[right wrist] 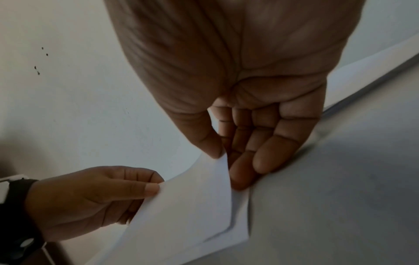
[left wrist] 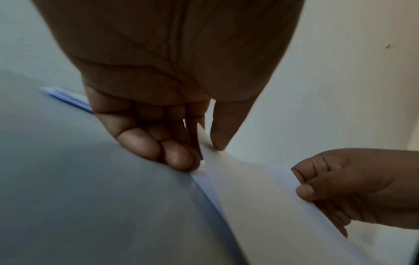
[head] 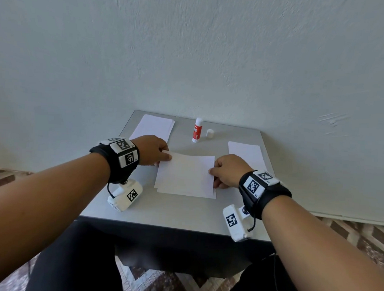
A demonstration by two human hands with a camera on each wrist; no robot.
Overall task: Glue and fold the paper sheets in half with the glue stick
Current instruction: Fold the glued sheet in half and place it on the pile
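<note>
- Paper sheet (head: 185, 174) lies mid-counter (head: 172, 210), its top flap lifted.
- My left hand (head: 152, 150) pinches the flap's left corner; my right hand (head: 227, 170) pinches its right edge.
- Glue stick (head: 197, 130) stands uncapped behind, cap (head: 210, 133) beside it.

White paper sheet (head: 185, 174) mid-fold at worktop centre, upper half lifted and bowed over lower half, near edges roughly aligned. Glue stick (head: 197, 130) beyond sheet: red-and-white, upright, uncapped. White cap (head: 210, 133) just right of stick. Paper stack (head: 153, 127) left of stick; another paper (head: 246, 154) right of sheet.
</note>
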